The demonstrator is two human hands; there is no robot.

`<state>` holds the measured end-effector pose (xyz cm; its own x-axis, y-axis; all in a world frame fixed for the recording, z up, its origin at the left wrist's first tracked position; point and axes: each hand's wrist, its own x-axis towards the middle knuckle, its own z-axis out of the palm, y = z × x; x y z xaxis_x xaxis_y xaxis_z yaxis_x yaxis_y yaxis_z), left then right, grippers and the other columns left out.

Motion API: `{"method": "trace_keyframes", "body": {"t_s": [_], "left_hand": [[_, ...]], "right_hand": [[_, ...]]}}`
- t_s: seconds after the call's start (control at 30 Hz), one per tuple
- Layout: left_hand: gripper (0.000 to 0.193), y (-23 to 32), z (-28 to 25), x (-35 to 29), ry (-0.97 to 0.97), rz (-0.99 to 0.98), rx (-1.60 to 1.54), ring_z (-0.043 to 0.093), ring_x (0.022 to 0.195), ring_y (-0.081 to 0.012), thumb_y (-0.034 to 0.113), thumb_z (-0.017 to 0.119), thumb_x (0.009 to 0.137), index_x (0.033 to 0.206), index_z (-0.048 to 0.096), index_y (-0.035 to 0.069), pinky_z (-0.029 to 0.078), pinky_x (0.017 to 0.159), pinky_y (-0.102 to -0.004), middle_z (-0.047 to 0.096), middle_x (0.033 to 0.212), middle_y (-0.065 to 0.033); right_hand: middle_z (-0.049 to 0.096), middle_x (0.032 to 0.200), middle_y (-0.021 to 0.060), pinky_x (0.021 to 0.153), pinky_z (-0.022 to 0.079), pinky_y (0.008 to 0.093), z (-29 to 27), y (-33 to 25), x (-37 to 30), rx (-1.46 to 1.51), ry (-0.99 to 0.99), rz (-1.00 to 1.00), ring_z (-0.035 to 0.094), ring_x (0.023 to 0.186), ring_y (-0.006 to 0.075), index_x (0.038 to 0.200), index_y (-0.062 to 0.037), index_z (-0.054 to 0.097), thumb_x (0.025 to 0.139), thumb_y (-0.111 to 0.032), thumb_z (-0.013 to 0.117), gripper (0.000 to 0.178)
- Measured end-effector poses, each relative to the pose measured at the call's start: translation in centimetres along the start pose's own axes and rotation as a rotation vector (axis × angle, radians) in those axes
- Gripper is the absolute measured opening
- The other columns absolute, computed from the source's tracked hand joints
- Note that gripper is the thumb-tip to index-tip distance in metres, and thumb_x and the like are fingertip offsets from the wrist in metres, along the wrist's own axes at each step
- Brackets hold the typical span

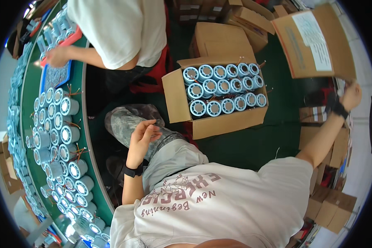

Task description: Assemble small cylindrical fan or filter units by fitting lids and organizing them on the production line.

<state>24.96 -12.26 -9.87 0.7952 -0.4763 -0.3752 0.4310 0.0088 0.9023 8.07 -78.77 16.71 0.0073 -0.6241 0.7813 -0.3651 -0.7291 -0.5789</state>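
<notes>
My right hand point(351, 96), stretched far out to the right, grips the lower corner of a brown cardboard piece point(283, 41) that bears white paper labels. Whether it is a flat sheet or the side of a box, I cannot tell. In front of my body, above my lap, my left hand point(142, 138) hangs with its fingers loosely bent and apart, holding nothing. Between the two hands stands an open carton point(229, 123), filled with rows of light blue round motors point(223, 87) with thin wires sticking out.
At left, a green workbench point(84, 142) carries many more blue motors point(70, 134) and a blue tray point(66, 78) of small parts. Another person point(120, 33) sits there, a hand near a red holder. Closed cartons point(222, 39) stand behind; further boxes point(335, 206) line the right.
</notes>
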Motion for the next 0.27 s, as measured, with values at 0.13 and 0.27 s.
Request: {"method": "trace_keyframes", "body": {"t_s": [0.13,0.27], "left_hand": [[0.03,0.7,1.5,1.3,-0.102,-0.004,0.045,0.064,0.092,-0.0175,0.018,0.049,0.101,0.123,0.052,-0.002,0.052,0.083,-0.028,0.062,0.105,-0.0093],[0.031,0.8,2.0,2.8,-0.18,0.014,0.114,0.064,0.098,-0.0193,0.018,0.048,0.1,0.126,0.052,0.001,0.051,0.086,-0.0295,0.062,0.108,-0.0099]], "right_hand": [[0.063,0.065,0.0055,0.054,0.046,0.0232,-11.8,1.4,-5.3,-0.05,0.119,0.084,0.057,0.057,0.0121,0.078,-0.0013,0.062,0.086,-0.012,0.062,0.014],[0.063,0.068,0.011,0.052,0.047,0.0252,-19.5,7.1,-9.7,-0.101,0.15,0.127,0.057,0.055,0.0142,0.086,-0.0024,0.061,0.088,-0.011,0.059,0.009]]}}
